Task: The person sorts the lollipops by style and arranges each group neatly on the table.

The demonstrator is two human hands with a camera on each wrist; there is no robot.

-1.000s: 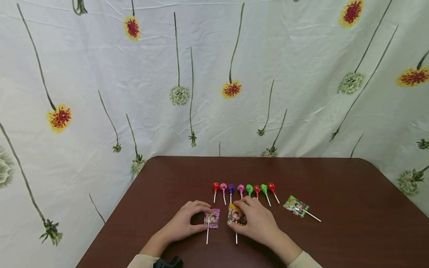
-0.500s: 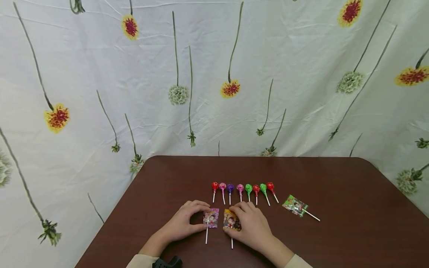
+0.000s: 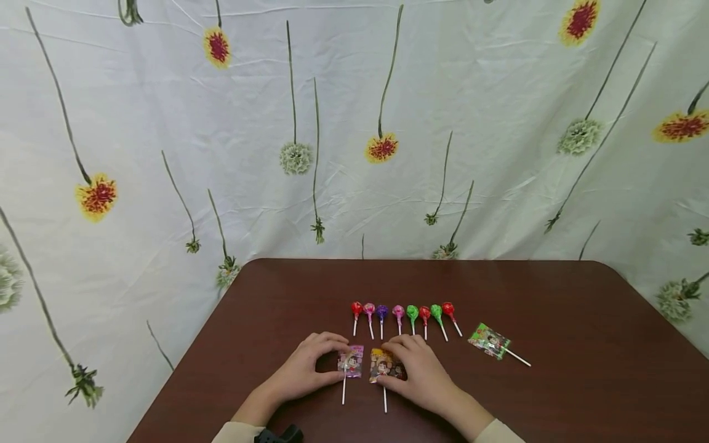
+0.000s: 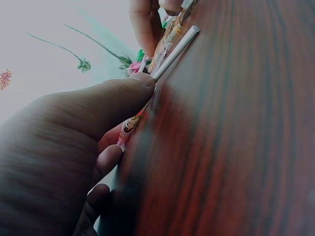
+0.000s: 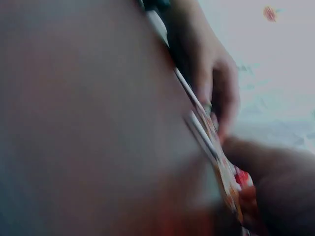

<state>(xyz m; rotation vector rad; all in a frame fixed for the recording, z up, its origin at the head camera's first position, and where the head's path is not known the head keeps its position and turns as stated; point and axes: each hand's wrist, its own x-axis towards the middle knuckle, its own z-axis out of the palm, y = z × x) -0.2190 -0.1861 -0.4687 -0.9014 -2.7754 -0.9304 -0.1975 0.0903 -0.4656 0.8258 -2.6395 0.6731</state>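
My left hand (image 3: 301,368) holds a lollipop in a pink-purple printed wrapper (image 3: 354,362) flat on the table, thumb at its lower edge and fingertips at its upper edge. The white stick (image 4: 177,53) shows past the thumb in the left wrist view. Just to the right, my right hand (image 3: 421,374) has thumb and fingers around a lollipop in a yellow-and-brown wrapper (image 3: 381,363), also flat with its stick toward me. A small gap separates the two wrappers. The right wrist view is blurred; the yellow-brown wrapper (image 5: 224,179) appears edge-on there, partly behind the fingers.
Behind the hands, several round lollipops in red, pink, purple and green (image 3: 412,312) lie in a row, sticks toward me. A lollipop in a green wrapper (image 3: 488,340) lies slanted at the right. The dark brown table (image 3: 581,381) meets a flower-printed white cloth (image 3: 343,203).
My right hand has slid the yellow-brown lollipop left, closer to the pink-purple one, then shifted slightly right over its wrapper. My left hand has stayed in place.
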